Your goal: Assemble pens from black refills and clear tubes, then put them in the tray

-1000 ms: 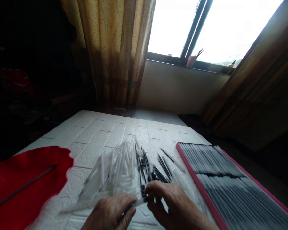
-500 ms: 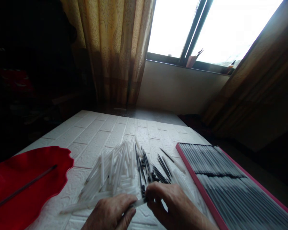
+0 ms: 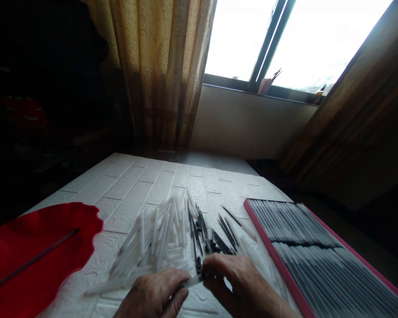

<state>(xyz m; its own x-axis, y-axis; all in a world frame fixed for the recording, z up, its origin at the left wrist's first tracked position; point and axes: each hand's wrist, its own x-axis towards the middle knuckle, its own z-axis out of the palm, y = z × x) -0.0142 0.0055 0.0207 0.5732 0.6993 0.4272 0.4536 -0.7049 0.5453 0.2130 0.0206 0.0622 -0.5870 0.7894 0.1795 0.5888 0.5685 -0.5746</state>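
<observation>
My left hand (image 3: 157, 289) is closed around a translucent pen barrel (image 3: 195, 280), with a short length showing past the thumb and forefinger. At that barrel's other end, the fingers of my right hand (image 3: 237, 280) pinch together by a dark tip; the exact contact is hidden. Just beyond my hands lies a loose pile of clear pen barrels (image 3: 164, 227). To its right are slim black pen refills (image 3: 227, 227) and small black end pieces (image 3: 214, 245), some partly behind my right hand.
A pink-edged box (image 3: 268, 245) at the right holds two packed rows of pens. On the left, a wavy-rimmed red tray (image 3: 76, 258) carries a long dark stick (image 3: 36, 260). All rest on a white brick-patterned tabletop (image 3: 119, 185); a curtain (image 3: 155, 66) and window stand beyond.
The view has shifted very slightly. Both hands keep their hold on the pen barrel, with no other clear change.
</observation>
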